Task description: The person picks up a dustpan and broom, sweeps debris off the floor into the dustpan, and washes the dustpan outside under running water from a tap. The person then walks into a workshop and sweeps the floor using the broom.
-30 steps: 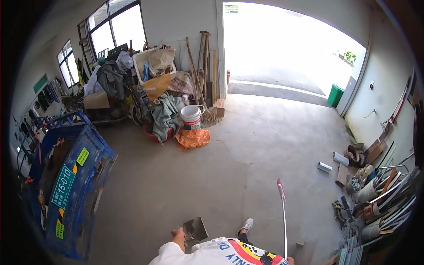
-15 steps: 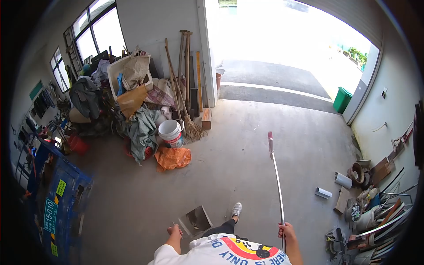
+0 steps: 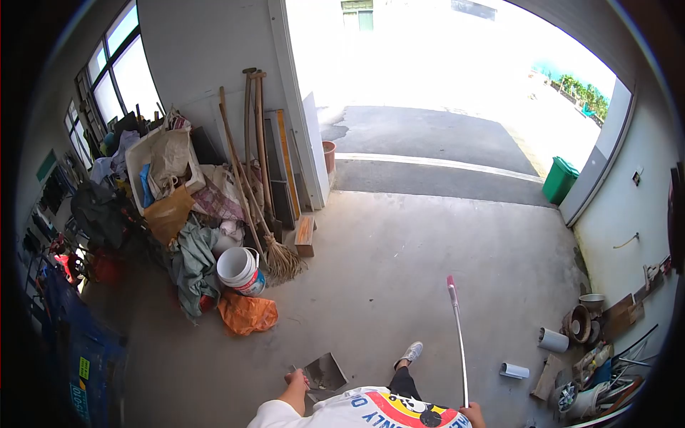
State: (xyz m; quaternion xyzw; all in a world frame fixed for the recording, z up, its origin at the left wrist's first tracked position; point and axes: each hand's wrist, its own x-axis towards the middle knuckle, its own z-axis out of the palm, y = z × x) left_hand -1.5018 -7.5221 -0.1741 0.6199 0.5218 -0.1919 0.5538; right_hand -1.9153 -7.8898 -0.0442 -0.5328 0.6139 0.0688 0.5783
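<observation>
My right hand (image 3: 472, 414), at the bottom edge, is closed round the silver pole of a long-handled broom (image 3: 460, 342). Its narrow reddish head points away from me over the concrete floor. My left hand (image 3: 297, 379) is closed beside a grey dustpan (image 3: 326, 374), apparently gripping its handle, which is mostly hidden by the fingers. The dustpan tilts, with some dark debris or dirt showing inside. One white shoe (image 3: 412, 352) is on the floor between the two tools.
At left, a white bucket (image 3: 239, 269), an orange sack (image 3: 247, 314) and a straw broom (image 3: 284, 260) stand by a heap of cloths. A blue vehicle (image 3: 85, 335) is at lower left. White cylinders (image 3: 553, 340) and scrap line the right wall. A green bin (image 3: 561, 180) stands at the doorway.
The view has moved forward and tilted up. The broom head sits lower and nearer to me in view. My left hand and the dustpan have shifted slightly right and down.
</observation>
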